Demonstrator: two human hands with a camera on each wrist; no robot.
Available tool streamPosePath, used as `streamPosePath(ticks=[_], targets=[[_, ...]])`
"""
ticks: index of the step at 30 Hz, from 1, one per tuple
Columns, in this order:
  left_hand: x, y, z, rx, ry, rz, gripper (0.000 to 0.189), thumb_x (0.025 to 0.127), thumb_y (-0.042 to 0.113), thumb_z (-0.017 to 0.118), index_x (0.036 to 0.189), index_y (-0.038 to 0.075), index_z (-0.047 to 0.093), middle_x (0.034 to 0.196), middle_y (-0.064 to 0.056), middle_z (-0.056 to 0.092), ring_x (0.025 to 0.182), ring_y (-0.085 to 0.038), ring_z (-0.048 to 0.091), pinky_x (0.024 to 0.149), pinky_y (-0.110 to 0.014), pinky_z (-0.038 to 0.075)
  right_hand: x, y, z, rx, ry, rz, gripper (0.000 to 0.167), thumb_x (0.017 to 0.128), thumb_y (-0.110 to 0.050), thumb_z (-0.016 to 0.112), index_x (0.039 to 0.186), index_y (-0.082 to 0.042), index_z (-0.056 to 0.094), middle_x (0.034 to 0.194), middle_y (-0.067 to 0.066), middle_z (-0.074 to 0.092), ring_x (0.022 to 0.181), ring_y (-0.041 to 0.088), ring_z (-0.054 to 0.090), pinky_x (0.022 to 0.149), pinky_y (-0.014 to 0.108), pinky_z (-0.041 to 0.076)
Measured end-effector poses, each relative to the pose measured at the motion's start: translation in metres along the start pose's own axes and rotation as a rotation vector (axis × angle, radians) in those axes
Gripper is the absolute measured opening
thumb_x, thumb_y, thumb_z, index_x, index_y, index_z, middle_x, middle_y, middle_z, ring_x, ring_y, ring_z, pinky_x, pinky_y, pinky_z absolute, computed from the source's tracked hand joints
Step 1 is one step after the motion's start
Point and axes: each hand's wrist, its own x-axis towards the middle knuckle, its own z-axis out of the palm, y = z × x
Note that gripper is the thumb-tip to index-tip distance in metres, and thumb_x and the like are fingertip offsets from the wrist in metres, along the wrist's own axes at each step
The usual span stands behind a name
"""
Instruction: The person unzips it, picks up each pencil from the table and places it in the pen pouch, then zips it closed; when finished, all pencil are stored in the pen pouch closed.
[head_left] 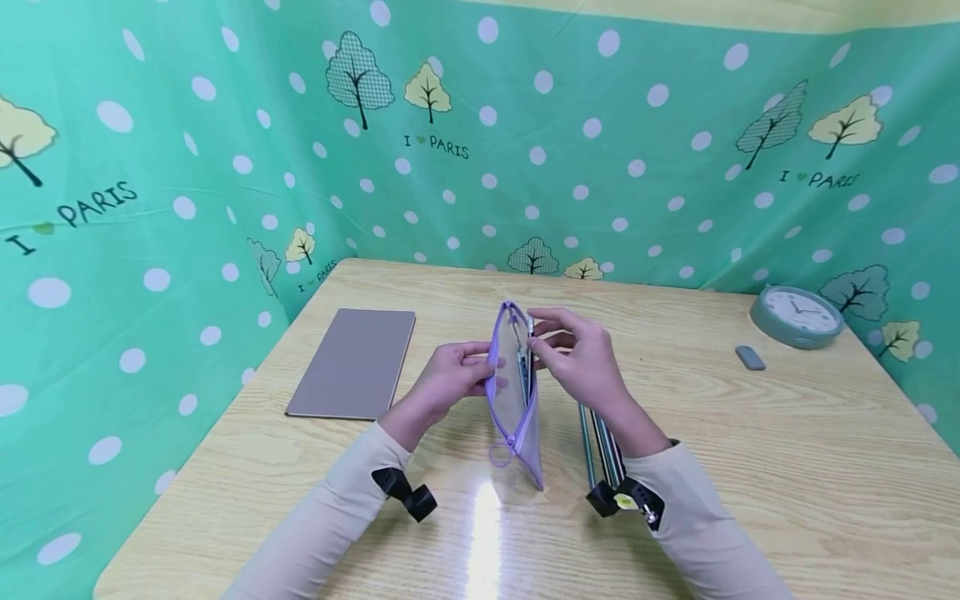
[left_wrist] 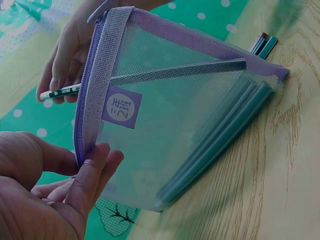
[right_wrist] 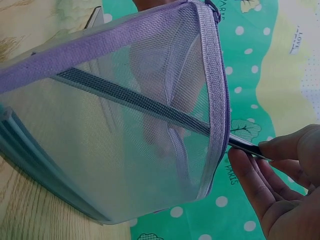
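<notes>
A purple mesh zip pouch (head_left: 529,446) stands upright near the table's middle, its zipped mouth spread apart. My left hand (head_left: 453,375) pinches the left edge of that mouth between thumb and fingers. On the other side, my right hand (head_left: 588,354) pinches the end of a dark pencil (right_wrist: 244,145), whose length slants down inside the mesh. Several green pencils (left_wrist: 220,145) lie along the bottom of the pouch, seen through the netting. More pencils (head_left: 587,446) lie on the table under my right forearm, partly hidden by it.
A grey-brown notebook (head_left: 352,362) lies to the left on the wooden table (head_left: 720,467). To the right are a small grey-blue eraser (head_left: 750,358) and a round teal clock (head_left: 797,317). A green dotted curtain (head_left: 540,167) hangs behind the table and along its left side.
</notes>
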Motion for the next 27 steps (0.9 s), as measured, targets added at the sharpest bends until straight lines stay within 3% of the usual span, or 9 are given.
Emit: streamPosePath(ticks=[11,18,27], targets=[[-0.001,0.001,0.001,0.011,0.002,-0.002,0.043,0.103,-0.001,0.057,0.144,-0.011,0.051,0.126,-0.028,0.069,0.087,-0.018,0.076,0.088,-0.037,0.064,-0.001,0.000,0.001,-0.037,-0.005,0.000,0.036,0.092,0.011,0.068,0.128,0.008,0.066,0.099,0.026,0.069,0.082,0.037,0.074,0.067,0.039,0.067],[0.000,0.001,0.001,0.010,0.006,-0.008,0.042,0.103,0.000,0.057,0.144,-0.010,0.052,0.126,-0.028,0.069,0.084,-0.015,0.075,0.086,-0.036,0.065,0.000,-0.001,-0.002,-0.088,0.006,-0.020,0.035,0.095,0.006,0.066,0.130,0.006,0.066,0.101,0.025,0.072,0.083,0.038,0.075,0.068,0.041,0.067],[0.000,0.000,0.001,0.014,0.020,-0.023,0.041,0.103,-0.002,0.057,0.143,-0.009,0.053,0.128,-0.026,0.068,0.083,-0.014,0.076,0.086,-0.034,0.065,-0.001,-0.008,-0.034,-0.118,0.017,0.067,0.033,0.100,-0.002,0.061,0.133,0.004,0.065,0.103,0.026,0.072,0.084,0.038,0.074,0.069,0.029,0.066]])
